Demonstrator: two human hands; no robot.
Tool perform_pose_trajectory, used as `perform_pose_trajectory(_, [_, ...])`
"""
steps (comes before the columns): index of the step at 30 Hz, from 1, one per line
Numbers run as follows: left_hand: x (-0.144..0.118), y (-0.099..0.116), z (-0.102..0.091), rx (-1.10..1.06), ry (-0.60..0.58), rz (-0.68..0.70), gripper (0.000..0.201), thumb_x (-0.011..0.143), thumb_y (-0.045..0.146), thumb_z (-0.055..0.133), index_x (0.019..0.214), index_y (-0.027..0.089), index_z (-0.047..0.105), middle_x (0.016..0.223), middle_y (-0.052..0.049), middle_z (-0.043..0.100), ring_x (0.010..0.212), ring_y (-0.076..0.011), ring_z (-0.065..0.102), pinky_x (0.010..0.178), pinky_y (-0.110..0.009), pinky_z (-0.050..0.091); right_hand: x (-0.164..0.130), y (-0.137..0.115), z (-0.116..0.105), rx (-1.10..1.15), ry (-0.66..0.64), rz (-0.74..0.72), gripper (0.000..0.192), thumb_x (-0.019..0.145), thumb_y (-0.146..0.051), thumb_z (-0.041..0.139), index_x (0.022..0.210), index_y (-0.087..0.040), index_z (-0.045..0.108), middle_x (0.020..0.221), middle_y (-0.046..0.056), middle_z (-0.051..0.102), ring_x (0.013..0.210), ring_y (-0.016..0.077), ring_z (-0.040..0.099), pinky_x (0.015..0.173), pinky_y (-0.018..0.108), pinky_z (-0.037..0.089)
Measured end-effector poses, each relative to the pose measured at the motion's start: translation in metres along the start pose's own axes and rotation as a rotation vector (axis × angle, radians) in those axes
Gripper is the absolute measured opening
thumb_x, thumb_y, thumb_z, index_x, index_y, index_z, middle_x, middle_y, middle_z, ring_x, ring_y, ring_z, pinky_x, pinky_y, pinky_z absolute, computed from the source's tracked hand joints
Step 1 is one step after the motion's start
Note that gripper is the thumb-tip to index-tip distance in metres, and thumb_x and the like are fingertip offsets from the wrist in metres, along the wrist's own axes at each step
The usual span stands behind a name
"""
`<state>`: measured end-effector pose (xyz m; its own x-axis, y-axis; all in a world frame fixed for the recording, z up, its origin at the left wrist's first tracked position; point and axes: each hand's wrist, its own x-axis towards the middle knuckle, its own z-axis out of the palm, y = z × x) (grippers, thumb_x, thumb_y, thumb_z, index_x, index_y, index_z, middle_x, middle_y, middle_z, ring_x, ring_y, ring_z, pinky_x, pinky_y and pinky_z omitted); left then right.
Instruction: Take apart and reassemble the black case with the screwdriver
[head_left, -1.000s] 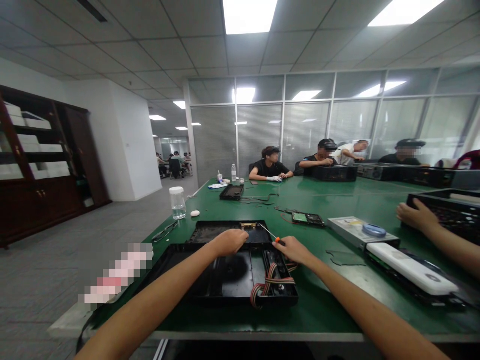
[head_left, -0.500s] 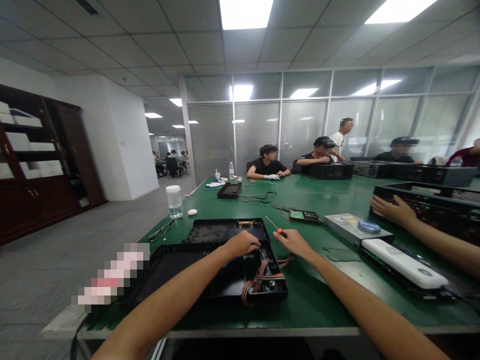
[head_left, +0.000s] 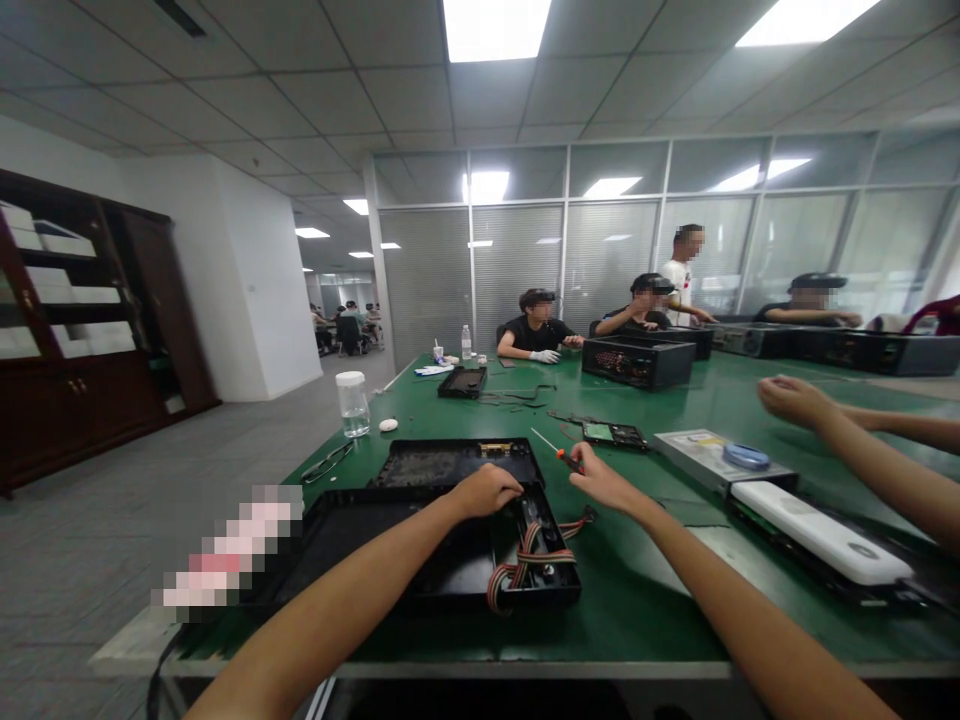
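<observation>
An opened black device case [head_left: 420, 560] lies on the green table [head_left: 660, 600] in front of me, with a red and grey ribbon cable [head_left: 536, 560] looped over its right end. My left hand [head_left: 487, 490] rests on the case's far edge, fingers curled over it. To its right, my right hand [head_left: 600, 478] grips a small orange-handled screwdriver [head_left: 559, 452], its thin shaft pointing up and left, off the case. A second black tray [head_left: 457, 463] lies just behind the case.
To my right lie a silver drive [head_left: 705, 455] with a blue tape roll [head_left: 746, 457], a white device [head_left: 821, 530] and a circuit board [head_left: 615, 434]. A neighbour's hand [head_left: 795, 400] hovers at right. A plastic jar [head_left: 352, 403] stands at left. Several people sit at the far end.
My right hand lifted the screwdriver off the case and moved it right. The neighbour's hand rose off the black box at right. A person at the far end stood up.
</observation>
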<state>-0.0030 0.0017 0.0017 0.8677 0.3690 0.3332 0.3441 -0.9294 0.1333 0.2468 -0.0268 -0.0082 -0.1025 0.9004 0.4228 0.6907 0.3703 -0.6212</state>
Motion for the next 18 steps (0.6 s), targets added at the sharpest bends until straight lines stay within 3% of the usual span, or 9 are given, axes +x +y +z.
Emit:
perform_pose_trajectory(5, [0.000, -0.003, 0.006, -0.026, 0.010, 0.038, 0.020, 0.084, 0.019, 0.047, 0.092, 0.015, 0.065, 0.092, -0.003, 0.066, 0.087, -0.0108, 0.060, 0.082, -0.018, 0.041, 0.004, -0.001, -0.011, 0.340, -0.027, 0.001, 0.031, 0.071, -0.027, 0.049, 0.098, -0.017, 0.040, 0.069, -0.004, 0.048, 0.049, 0.0085, 0.045, 0.048, 0.021, 0.036])
perform_pose_trajectory(8, [-0.001, -0.004, 0.009, -0.042, 0.026, 0.044, 0.018, 0.082, 0.020, 0.049, 0.090, 0.015, 0.065, 0.090, -0.003, 0.066, 0.085, -0.0109, 0.060, 0.080, -0.018, 0.041, 0.004, -0.006, -0.019, 0.462, 0.041, 0.014, 0.032, 0.075, -0.041, 0.048, 0.096, -0.017, 0.044, 0.060, -0.005, 0.050, 0.040, 0.0079, 0.042, 0.040, 0.021, 0.033])
perform_pose_trajectory(13, [-0.002, -0.005, 0.009, -0.056, 0.032, 0.026, 0.015, 0.078, 0.018, 0.054, 0.085, 0.013, 0.066, 0.084, -0.004, 0.066, 0.078, -0.0113, 0.059, 0.074, -0.018, 0.042, 0.003, -0.010, -0.023, 0.451, 0.276, 0.041, 0.034, 0.074, -0.052, 0.048, 0.077, -0.018, 0.049, 0.053, -0.005, 0.045, 0.039, 0.0083, 0.040, 0.036, 0.020, 0.029])
perform_pose_trajectory(18, [0.000, -0.002, 0.005, -0.047, -0.009, -0.038, 0.017, 0.077, 0.020, 0.056, 0.091, 0.015, 0.064, 0.083, -0.003, 0.065, 0.074, -0.0115, 0.058, 0.069, -0.018, 0.042, 0.001, -0.012, -0.009, 0.341, 0.365, -0.030, 0.032, 0.079, -0.051, 0.042, 0.083, -0.020, 0.048, 0.059, -0.004, 0.045, 0.048, 0.0107, 0.044, 0.045, 0.021, 0.036])
